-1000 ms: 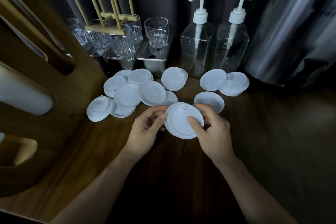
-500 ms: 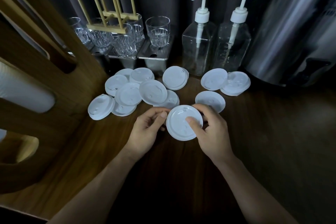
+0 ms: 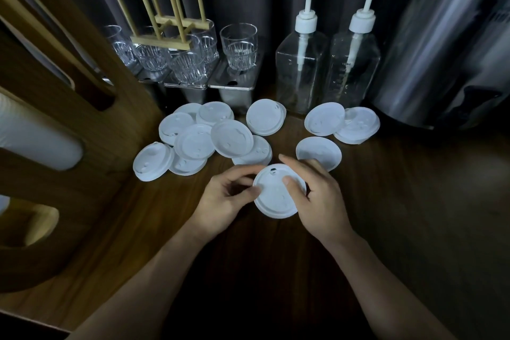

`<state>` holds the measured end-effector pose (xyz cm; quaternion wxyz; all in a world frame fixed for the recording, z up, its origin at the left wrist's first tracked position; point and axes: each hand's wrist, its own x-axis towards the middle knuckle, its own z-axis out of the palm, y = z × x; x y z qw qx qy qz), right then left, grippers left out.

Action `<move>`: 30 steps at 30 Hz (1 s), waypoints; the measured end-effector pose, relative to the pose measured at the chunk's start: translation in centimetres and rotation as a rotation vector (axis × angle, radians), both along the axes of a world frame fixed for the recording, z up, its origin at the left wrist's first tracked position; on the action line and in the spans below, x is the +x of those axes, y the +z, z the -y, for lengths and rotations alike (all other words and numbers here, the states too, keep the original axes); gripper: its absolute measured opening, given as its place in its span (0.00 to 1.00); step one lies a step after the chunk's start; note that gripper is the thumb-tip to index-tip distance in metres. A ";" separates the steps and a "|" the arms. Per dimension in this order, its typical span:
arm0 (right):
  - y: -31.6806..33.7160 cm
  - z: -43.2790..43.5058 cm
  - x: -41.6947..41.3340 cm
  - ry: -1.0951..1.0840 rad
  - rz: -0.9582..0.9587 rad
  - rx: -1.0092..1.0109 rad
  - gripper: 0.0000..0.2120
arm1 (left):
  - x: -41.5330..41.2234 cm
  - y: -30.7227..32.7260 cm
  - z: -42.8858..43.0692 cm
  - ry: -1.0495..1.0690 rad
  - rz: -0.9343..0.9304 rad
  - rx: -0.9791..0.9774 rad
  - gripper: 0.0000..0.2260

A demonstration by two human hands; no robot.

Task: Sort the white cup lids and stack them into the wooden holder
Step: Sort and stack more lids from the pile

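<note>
Lid (image 3: 276, 199), white, pinched by its rim between left hand (image 3: 225, 201) and right hand (image 3: 320, 199), both clamped on it, low over the tabletop (image 3: 414, 229). More lids (image 3: 231, 138) lie overlapping just behind. Further back, the wooden holder (image 3: 161, 43) perches atop glasses (image 3: 240, 47); loading it carelessly could tip it or knock the glasses.

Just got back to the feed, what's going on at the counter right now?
A person holds one white lid between both hands over the wooden counter. The left hand pinches its left edge; the right hand grips the right side, thumb on top. The other lids lie scattered and overlapping behind it. The wooden holder sits on the glasses at the back, with no lids in it.
</note>
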<state>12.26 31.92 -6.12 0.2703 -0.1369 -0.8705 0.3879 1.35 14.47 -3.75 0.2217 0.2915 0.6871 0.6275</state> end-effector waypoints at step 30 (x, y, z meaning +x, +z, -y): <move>0.7 -3.9 1.4 -0.312 0.261 0.062 0.23 | 0.1 0.6 -0.4 0.103 0.085 0.025 0.10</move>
